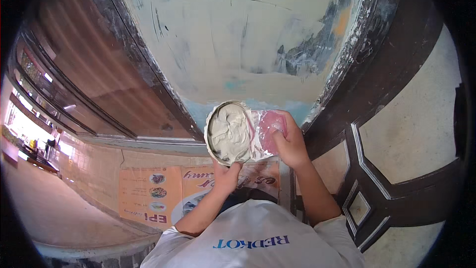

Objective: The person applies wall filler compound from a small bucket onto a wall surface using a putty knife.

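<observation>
My left hand (226, 175) grips a round tub (208, 139) from below, with the thumb at its near rim. Off-white putty (229, 130), thick and swirled, fills the tub, and some is smeared over its edge. In my right hand (293, 145) is a pink putty spreader (271, 128), flat and roughly square, pinched with the thumb on top. White putty coats the spreader's left side, which meets the tub's right rim. Just beyond both hands stands a flat pale panel (223, 54) with patchy putty, dark scratches and a bluish lower strip.
Dark, paint-smeared frame posts (173, 89) border the panel on both sides. An orange printed sheet (141, 193) lies on the floor below my left arm. To the right is a dark lattice (391, 188) around pale panes; a brown glazed panel (104, 64) stands left.
</observation>
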Demonstrator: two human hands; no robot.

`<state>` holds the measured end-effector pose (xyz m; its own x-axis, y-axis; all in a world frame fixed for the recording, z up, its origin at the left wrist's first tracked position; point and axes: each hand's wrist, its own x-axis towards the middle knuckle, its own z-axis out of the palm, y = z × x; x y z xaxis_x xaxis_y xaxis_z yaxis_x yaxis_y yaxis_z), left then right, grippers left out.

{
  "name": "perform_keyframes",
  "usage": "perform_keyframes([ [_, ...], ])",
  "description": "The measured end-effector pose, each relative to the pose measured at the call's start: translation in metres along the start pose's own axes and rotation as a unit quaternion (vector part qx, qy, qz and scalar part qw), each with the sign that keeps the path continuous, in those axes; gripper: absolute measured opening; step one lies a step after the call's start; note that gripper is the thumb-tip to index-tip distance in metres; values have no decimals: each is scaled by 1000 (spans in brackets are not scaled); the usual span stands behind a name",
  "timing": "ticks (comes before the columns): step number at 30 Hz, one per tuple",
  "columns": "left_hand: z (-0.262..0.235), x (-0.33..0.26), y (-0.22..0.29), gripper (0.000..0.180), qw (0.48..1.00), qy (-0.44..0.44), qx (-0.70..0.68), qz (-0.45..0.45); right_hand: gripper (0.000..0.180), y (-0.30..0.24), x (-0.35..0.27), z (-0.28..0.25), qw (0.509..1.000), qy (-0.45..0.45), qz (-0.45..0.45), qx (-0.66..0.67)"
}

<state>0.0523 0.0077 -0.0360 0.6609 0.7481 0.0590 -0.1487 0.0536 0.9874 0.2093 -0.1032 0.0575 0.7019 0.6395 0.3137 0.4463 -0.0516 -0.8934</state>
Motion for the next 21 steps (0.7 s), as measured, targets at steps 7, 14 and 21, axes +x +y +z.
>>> perform_keyframes([
  [7,0,-1,-5,60,996,-15,-86,-10,38,-26,5,-1,992,-78,72,-67],
  [14,2,-6,3,75,971,-24,-188,-148,37,-21,3,1,990,-80,-37,-111],
  [21,8,2,-10,79,972,-42,-162,-166,37,-20,5,3,966,-101,-77,-223],
])
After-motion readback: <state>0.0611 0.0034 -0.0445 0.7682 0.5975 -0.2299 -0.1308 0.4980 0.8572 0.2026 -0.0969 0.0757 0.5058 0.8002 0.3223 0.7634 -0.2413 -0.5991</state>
